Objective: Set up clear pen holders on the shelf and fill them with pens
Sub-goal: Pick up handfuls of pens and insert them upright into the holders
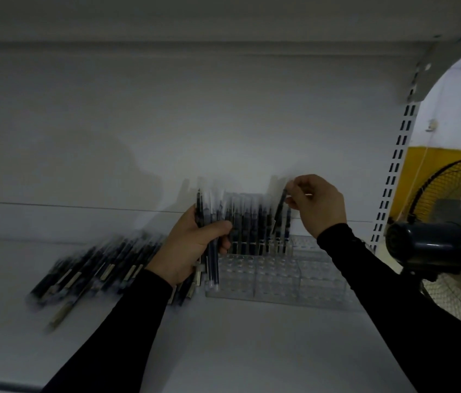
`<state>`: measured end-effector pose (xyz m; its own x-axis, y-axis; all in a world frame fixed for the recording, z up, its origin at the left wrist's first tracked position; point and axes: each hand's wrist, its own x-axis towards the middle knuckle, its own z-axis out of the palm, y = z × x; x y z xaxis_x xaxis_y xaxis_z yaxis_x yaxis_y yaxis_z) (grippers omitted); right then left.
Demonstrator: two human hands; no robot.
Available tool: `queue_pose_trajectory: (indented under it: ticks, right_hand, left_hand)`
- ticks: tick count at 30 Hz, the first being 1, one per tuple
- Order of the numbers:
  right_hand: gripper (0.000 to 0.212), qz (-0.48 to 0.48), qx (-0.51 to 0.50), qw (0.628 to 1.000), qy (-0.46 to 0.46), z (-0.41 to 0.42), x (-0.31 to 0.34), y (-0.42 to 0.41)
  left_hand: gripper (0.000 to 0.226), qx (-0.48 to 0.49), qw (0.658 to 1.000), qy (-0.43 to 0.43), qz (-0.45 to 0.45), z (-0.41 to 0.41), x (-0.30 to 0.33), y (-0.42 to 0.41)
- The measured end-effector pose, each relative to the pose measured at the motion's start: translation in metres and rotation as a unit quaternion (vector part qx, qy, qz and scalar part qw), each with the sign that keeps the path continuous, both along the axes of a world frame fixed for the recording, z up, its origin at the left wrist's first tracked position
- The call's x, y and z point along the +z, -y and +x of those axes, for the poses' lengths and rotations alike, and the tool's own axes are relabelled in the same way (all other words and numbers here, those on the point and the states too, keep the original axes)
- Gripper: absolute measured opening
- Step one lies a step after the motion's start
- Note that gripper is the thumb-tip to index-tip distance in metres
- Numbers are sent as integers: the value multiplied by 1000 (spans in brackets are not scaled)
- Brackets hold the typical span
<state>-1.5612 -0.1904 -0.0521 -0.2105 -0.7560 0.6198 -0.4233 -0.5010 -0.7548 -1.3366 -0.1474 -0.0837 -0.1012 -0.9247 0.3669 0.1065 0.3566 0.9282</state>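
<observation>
Pen holders (276, 277): clear plastic, stepped in rows, sitting on the white shelf (223, 344) against its back panel; the back rows are holding upright dark pens (247, 226), the front rows are showing bare holes.
Single pen (279, 209): hanging tilted over the right end of the holders' back row, its tip just above the holes; blur is hiding whether it is touching.
Right hand (318, 204): pinching the top of the single pen between thumb and fingertips, above the holders' right end.
Left hand (192, 245): gripping a bundle of pens (209, 251) upright, fingers curled round them, at the holders' left end.
Loose pens (96, 272): lying in a blurred heap on the shelf, left of the holders and behind the left forearm.
Sleeves (393, 302): black, covering both forearms to the wrists.
Fan (439, 245): dark motor housing and wire cage standing right of the holders, beyond the slotted shelf upright (393, 171).
</observation>
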Motion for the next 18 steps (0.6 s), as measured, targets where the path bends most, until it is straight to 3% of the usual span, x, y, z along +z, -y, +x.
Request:
queue_pose_trajectory:
  ticks: [4, 11, 18]
  right_hand:
    - [11, -3, 3, 1000, -22, 3, 1, 2]
    - [20, 20, -42, 980, -191, 5, -10, 7]
    - [23, 43, -37, 972, -226, 4, -13, 6]
  left_hand:
    - [8, -7, 1000, 5, -1, 1, -1, 1]
    - [8, 3, 1000, 13, -10, 1, -2, 1]
    - [7, -3, 1000, 15, -9, 0, -1, 0]
